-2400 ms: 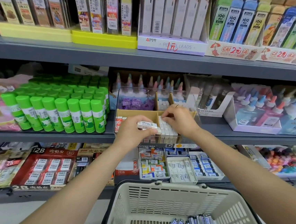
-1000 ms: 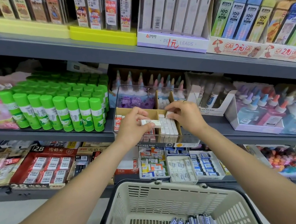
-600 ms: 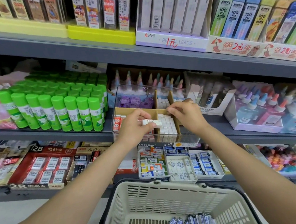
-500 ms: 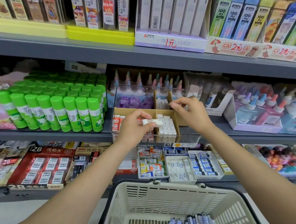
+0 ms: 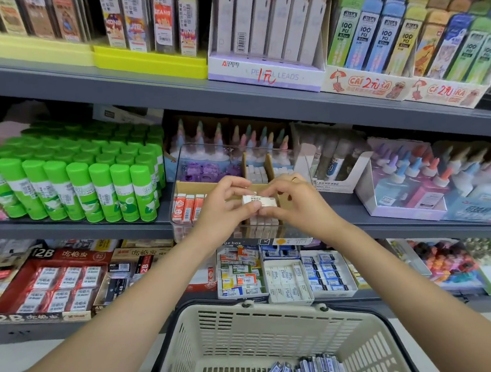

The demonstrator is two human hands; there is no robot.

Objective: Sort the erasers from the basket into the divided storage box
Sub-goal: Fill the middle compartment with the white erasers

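place: stationery shop | evidence: grey tiered shelves of packaged stock | green glue sticks in rows | pencil lead boxes with handwritten price | cream shopping basket

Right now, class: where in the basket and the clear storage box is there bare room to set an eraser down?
The basket floor is bare except the dark erasers at its near right. In the storage box, the cardboard compartment right of the red erasers looks partly open; the white rows are packed.
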